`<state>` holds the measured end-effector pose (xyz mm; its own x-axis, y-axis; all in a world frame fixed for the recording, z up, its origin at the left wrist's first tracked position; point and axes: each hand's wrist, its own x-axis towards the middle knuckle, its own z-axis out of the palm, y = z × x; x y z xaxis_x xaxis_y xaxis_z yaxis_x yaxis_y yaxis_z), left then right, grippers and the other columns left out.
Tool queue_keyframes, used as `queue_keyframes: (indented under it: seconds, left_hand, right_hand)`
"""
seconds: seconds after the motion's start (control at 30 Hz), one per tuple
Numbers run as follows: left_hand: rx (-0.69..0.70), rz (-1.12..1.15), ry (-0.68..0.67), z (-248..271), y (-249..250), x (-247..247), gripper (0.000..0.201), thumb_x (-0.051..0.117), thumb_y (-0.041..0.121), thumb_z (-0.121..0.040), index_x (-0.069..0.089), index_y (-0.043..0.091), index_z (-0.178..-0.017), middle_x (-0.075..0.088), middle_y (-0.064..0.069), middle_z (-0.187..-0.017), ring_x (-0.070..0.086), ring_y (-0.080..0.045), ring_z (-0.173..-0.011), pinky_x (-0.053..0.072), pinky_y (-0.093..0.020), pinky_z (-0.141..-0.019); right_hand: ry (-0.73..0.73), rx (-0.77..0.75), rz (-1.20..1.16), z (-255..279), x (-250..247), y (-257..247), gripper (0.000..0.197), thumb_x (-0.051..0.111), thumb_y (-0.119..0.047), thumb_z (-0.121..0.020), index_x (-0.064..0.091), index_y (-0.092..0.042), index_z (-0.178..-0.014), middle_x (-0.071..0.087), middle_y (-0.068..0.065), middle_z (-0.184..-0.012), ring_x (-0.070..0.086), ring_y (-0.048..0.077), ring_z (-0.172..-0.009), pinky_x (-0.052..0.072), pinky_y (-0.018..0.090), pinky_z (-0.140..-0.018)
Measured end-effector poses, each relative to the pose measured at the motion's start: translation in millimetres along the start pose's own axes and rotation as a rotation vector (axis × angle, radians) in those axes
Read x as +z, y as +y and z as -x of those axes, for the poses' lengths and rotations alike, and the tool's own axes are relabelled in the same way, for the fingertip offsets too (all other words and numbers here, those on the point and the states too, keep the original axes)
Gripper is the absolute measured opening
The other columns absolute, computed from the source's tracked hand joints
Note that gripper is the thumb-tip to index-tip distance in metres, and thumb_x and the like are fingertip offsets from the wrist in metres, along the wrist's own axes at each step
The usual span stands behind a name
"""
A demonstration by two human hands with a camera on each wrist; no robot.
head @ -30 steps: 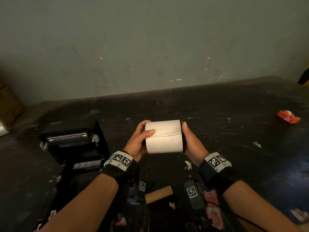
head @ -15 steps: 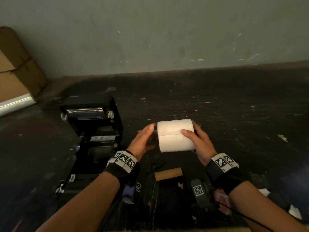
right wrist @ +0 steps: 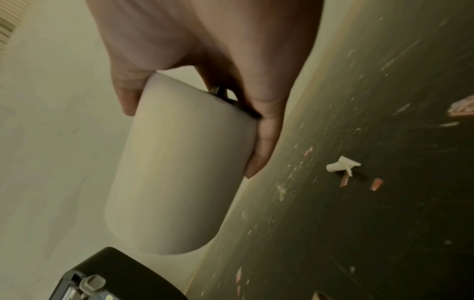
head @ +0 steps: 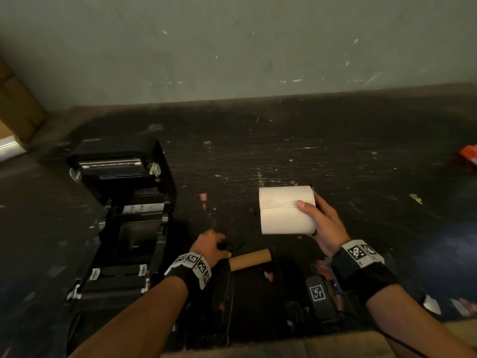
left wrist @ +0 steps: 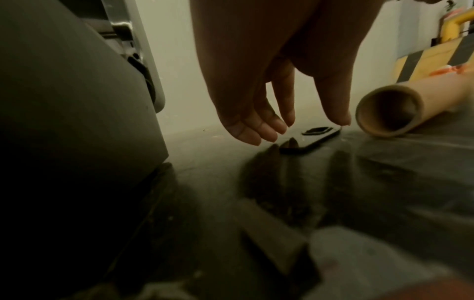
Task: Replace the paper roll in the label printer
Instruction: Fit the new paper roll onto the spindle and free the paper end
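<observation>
The black label printer [head: 124,202] stands at the left with its lid up and its roll bay showing no roll. My right hand [head: 313,218] grips a full white paper roll [head: 284,210] above the table, thumb on top; a black end piece [right wrist: 231,101] sits between the roll [right wrist: 179,172] and my palm. An empty brown cardboard core [head: 250,259] lies near the front. My left hand [head: 219,248] hangs just left of it, relaxed fingers [left wrist: 256,130] over a small flat black part [left wrist: 310,140] on the table, beside the core [left wrist: 389,113].
The dark table [head: 335,156] is scuffed and strewn with paper scraps. A cardboard box [head: 15,112] stands at the far left, an orange object [head: 468,157] at the right edge. A black device with a marker tag [head: 318,298] lies by the front edge. A wall runs behind.
My left hand has let go of the roll and dropped to the table beside the cardboard core. The right hand now holds the roll alone, shifted a little right.
</observation>
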<state>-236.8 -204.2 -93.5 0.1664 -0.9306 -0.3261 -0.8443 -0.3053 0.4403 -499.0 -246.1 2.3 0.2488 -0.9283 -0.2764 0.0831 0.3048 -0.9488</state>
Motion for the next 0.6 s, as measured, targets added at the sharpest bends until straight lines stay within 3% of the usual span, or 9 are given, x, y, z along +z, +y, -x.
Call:
queue_keyframes:
  seconds: [0.07,0.23,0.43,0.6]
  left_hand:
    - [0.034,-0.068,-0.009,-1,3,4,0.054,0.073,0.035,-0.076,0.058,0.015,-0.124,0.056,-0.008,-0.124,0.055,-0.021,-0.114,0.047,-0.034,-0.097]
    - [0.017,-0.027,-0.04,-9,5,3,0.05,0.073,0.03,-0.077,0.059,0.016,-0.123,0.057,-0.007,-0.122,0.056,-0.02,-0.112,0.047,-0.03,-0.096]
    - [-0.018,0.06,-0.063,-15,4,5,0.043,0.075,0.018,-0.075,0.061,0.013,-0.116,0.061,-0.006,-0.116,0.057,-0.018,-0.107,0.045,-0.025,-0.09]
    - [-0.004,0.126,-0.048,-15,1,5,0.034,0.075,0.016,-0.073,0.064,0.016,-0.105,0.062,0.0,-0.101,0.059,-0.014,-0.096,0.045,-0.023,-0.081]
  right_hand:
    - [0.016,0.007,-0.01,3,-1,2,0.074,0.067,-0.032,-0.071,0.037,-0.035,-0.138,0.057,0.002,-0.123,0.06,0.025,-0.105,0.052,0.036,-0.07]
    - [0.023,0.026,-0.009,4,-1,8,0.083,0.07,-0.035,-0.062,0.037,-0.033,-0.138,0.057,0.002,-0.123,0.059,0.024,-0.108,0.051,0.045,-0.089]
    - [0.022,0.042,-0.005,4,-1,13,0.083,0.072,-0.037,-0.06,0.038,-0.034,-0.136,0.057,0.002,-0.125,0.059,0.025,-0.109,0.05,0.049,-0.093]
    - [0.02,0.05,-0.004,4,0,18,0.086,0.072,-0.037,-0.06,0.036,-0.034,-0.138,0.055,0.004,-0.126,0.058,0.026,-0.109,0.05,0.049,-0.092]
